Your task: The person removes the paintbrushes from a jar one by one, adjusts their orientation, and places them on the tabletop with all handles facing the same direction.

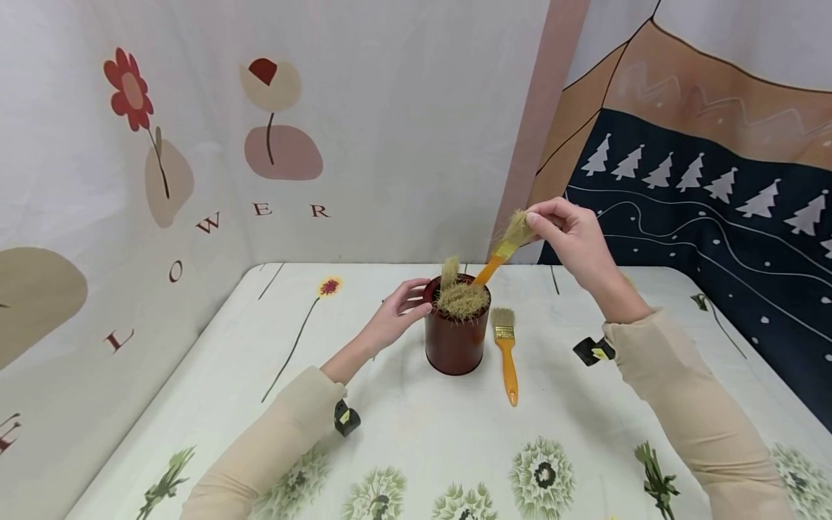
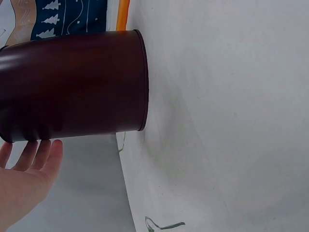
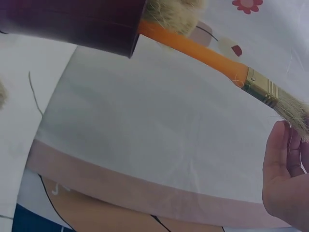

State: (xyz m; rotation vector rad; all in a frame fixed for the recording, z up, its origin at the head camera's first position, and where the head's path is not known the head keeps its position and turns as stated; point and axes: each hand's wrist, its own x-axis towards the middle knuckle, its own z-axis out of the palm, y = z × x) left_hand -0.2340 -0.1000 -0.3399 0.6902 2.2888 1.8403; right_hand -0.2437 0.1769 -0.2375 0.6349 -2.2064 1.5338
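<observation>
Two beige sleeves reach over the flower-printed table, the left hand loosely extended, its fingers touching the side of a dark red pot. The right hand pinches the bristles of an orange-handled brush, its handle end in the pot beside straw-coloured tufts; a second brush lies just right of the pot.
</observation>
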